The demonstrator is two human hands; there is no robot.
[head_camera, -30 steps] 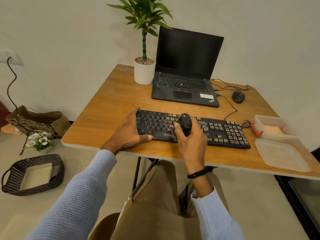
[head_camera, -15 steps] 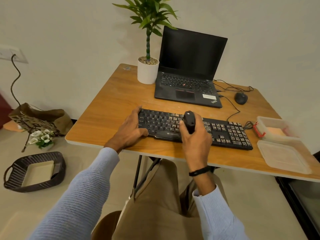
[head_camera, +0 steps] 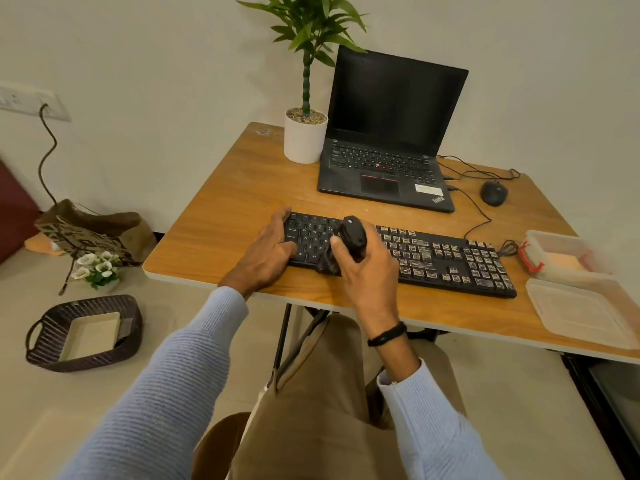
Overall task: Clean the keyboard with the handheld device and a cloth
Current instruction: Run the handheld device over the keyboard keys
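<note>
1. Progress (my read): keyboard (head_camera: pixel 450 261) is approx a third done. Keys at its L end look plain black. Keys from mid to R end carry pale flecks, so most of the device pass is left.
2. Cloth step not begun, I'd say, since no cloth plainly shows. There's a pale orange thing in the box (head_camera: pixel 554 237) just off the keyboard's R end; can't tell if it's the cloth.
3. Device (head_camera: pixel 354 235): over the keyboard's L-mid, at the clean/dirty border, tip down on keys near the front edge. Small, black, rounded top, matte plastic. Tip is blurred, can't tell its shape.
4. R hand (head_camera: pixel 369 271): fingers curled round the device, thumb on its L side.
5. L hand (head_camera: pixel 268 254): flat on the keyboard's L end, fingers straight and a bit spread, pressing it down.
6. Keyboard: long, low, black plastic w/ numpad. Under it is the table (head_camera: pixel 221 216), smooth wood-look top w/ a pale edge band.
7. Box: clear plastic, red clip. Lid (head_camera: pixel 585 310): flat, frosted, near the keyboard's R front corner.
8. Behind the keyboard: laptop (head_camera: pixel 384 168), matte black, open, screen dark.
</note>
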